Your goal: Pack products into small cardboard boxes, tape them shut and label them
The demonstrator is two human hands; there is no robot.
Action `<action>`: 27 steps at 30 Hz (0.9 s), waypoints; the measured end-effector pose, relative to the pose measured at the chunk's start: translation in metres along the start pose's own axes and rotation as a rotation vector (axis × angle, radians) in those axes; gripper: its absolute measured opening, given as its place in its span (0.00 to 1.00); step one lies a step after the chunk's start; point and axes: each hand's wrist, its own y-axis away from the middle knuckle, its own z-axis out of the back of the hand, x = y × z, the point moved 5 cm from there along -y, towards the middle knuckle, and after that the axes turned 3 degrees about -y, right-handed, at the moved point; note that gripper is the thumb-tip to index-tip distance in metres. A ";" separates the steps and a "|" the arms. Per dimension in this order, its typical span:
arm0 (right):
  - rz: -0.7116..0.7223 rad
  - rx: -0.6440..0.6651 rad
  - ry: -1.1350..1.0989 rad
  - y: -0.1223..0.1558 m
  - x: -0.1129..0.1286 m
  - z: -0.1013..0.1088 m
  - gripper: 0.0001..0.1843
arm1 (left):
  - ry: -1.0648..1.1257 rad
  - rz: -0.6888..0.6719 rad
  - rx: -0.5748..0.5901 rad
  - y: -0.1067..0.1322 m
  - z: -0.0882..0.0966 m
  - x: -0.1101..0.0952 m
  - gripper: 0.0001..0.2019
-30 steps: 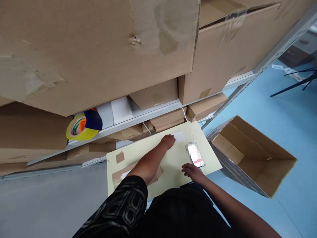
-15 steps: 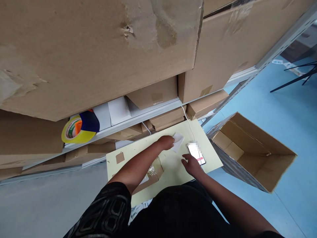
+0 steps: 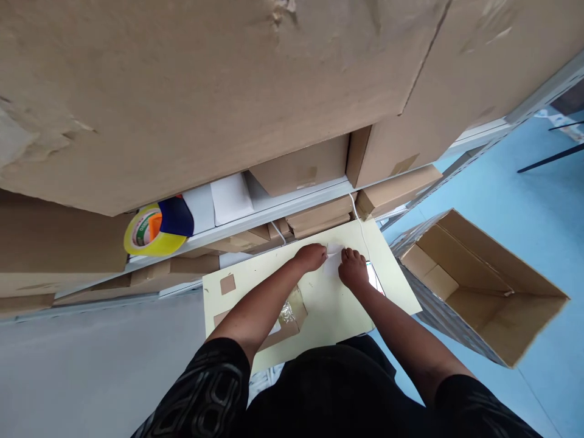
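Between my two hands, over the far part of the pale yellow tabletop (image 3: pixel 255 271), is a small sheet of white paper (image 3: pixel 334 250). My left hand (image 3: pixel 312 257) is closed on the paper's left edge. At its right edge, my right hand (image 3: pixel 353 268) pinches it with bent fingers. A phone (image 3: pixel 374 278) lies just right of my right hand, partly covered by it. Under my left forearm sits a small open cardboard box (image 3: pixel 292 328) with clear plastic wrapping (image 3: pixel 286 312) in it.
A tape roll in a yellow and blue dispenser (image 3: pixel 157 228) rests on the shelf (image 3: pixel 269 213) behind the table. Large cartons (image 3: pixel 182 91) hang over the upper view. A tall open carton (image 3: pixel 483 286) stands on the floor to the right. A white cable (image 3: pixel 359 222) runs down to the table.
My right hand has moved up and left from beside the phone and now grips the paper too. My left hand keeps its hold. The view has shifted slightly.
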 end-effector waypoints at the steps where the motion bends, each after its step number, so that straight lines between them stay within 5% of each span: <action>1: 0.002 0.001 0.015 -0.002 0.000 -0.001 0.32 | 0.004 -0.001 0.002 -0.001 0.000 -0.001 0.12; 27: 0.006 0.092 -0.054 -0.021 -0.002 -0.001 0.30 | 0.018 0.129 -0.065 -0.022 0.018 0.022 0.14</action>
